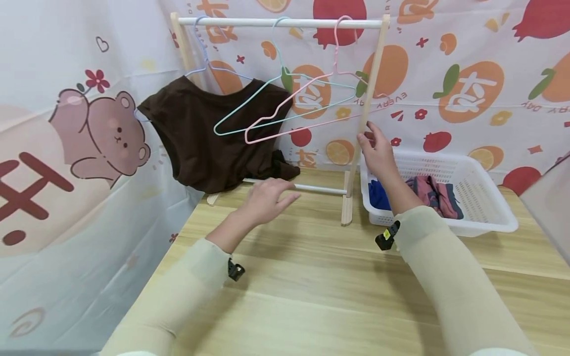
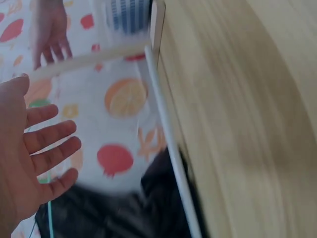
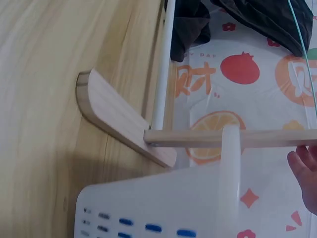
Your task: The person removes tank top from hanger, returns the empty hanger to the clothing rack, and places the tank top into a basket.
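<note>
A dark brown sleeveless top (image 1: 209, 133) hangs from a blue hanger (image 1: 206, 59) at the left of a small wooden clothes rack (image 1: 373, 84). Beside it on the top bar hang a mint green hanger (image 1: 254, 99) and a pink hanger (image 1: 291, 103), both bare. My left hand (image 1: 267, 200), fingers spread and holding nothing, hovers in front of the rack's lower bar (image 1: 311, 188). In the left wrist view its fingers (image 2: 52, 136) show apart. My right hand (image 1: 378, 153) is at the right post, fingertips right at the wood, its fingers loosely extended.
A white plastic basket (image 1: 485, 198) stands right of the rack, with a blue cloth (image 1: 378, 195) and folded pink and grey clothing (image 1: 438, 195) inside. The wooden table (image 1: 303, 287) extends in front. A printed curtain (image 1: 445, 44) hangs close behind the rack.
</note>
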Available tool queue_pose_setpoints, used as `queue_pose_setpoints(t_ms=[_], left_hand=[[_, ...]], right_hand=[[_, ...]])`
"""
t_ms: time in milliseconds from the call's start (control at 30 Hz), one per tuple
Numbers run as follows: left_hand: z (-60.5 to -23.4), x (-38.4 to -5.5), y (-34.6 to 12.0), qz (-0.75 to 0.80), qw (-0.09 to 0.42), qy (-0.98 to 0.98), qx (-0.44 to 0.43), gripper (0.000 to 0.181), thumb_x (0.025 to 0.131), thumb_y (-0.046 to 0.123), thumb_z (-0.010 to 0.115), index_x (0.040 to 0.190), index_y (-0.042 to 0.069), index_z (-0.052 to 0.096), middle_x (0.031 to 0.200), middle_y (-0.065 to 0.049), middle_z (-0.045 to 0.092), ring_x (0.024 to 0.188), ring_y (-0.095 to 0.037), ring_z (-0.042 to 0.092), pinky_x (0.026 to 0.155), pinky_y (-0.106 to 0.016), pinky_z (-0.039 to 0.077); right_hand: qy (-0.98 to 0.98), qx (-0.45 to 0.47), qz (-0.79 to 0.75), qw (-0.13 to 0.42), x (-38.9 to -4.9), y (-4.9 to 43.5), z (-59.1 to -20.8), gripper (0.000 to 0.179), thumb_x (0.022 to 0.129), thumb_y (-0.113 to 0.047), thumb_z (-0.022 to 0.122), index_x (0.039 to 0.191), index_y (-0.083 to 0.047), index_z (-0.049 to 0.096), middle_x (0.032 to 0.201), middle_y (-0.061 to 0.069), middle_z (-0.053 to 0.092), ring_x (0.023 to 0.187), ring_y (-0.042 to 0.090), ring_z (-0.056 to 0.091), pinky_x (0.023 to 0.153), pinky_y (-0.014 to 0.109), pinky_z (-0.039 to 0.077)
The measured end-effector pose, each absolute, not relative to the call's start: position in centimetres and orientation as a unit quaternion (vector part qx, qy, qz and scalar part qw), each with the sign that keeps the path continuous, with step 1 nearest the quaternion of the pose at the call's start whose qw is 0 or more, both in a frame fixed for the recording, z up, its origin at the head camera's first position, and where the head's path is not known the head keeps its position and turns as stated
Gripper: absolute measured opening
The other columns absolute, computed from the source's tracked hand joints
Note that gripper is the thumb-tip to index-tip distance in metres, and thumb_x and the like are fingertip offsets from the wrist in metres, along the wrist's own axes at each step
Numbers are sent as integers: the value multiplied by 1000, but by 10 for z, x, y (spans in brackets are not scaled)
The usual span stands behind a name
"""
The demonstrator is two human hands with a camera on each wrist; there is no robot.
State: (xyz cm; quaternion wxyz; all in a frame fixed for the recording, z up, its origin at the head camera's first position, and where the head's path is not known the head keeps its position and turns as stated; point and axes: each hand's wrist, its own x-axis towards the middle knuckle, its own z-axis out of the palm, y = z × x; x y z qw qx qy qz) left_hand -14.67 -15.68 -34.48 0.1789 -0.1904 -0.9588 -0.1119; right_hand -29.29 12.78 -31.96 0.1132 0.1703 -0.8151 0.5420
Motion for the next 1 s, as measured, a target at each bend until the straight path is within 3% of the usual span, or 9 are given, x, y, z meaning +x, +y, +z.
queue_pose_setpoints(t_ms=[233,367,467,633,800,1000], left_hand=[[-307,-135,-211,-77,268,-946,-164,34,95,47,59,106,18,73,98,-1,75,85,-24,69,67,-44,53],[-278,-130,-235,-58,310,-938,-146,31,94,48,59,96,20,74,80,3,72,70,-20,67,56,-45,48],[-256,-129,-251,-54,329,-934,-130,31,95,46,58,92,21,74,70,2,67,64,-21,63,53,-47,44],[-229,-140,-275,-58,371,-921,-98,32,96,43,58,90,16,74,67,-4,65,62,-28,60,54,-50,42],[-206,-156,-295,-70,378,-922,-54,41,97,47,54,103,10,71,84,-11,67,76,-29,61,65,-53,45],[-180,-183,-311,-94,304,-948,15,62,97,55,47,140,11,50,128,-19,59,116,-38,55,95,-60,42]], right_hand=[[-812,153,549,126,-298,123,-314,55,101,-42,50,151,-22,39,131,14,60,115,24,58,103,41,47],[-821,142,539,124,-299,120,-315,51,102,-40,50,147,-17,45,122,15,61,105,22,59,96,38,51],[-827,137,531,124,-300,121,-316,49,101,-39,51,143,-13,50,118,15,61,100,21,60,93,36,54],[-827,146,533,104,-303,127,-316,52,100,-39,53,141,-8,50,119,16,59,105,23,61,93,37,54],[-819,154,548,68,-307,129,-313,52,100,-38,54,142,-9,48,119,14,56,109,23,60,93,37,53],[-817,144,556,42,-307,129,-310,53,99,-38,55,144,-11,47,118,10,54,112,23,57,94,40,52]])
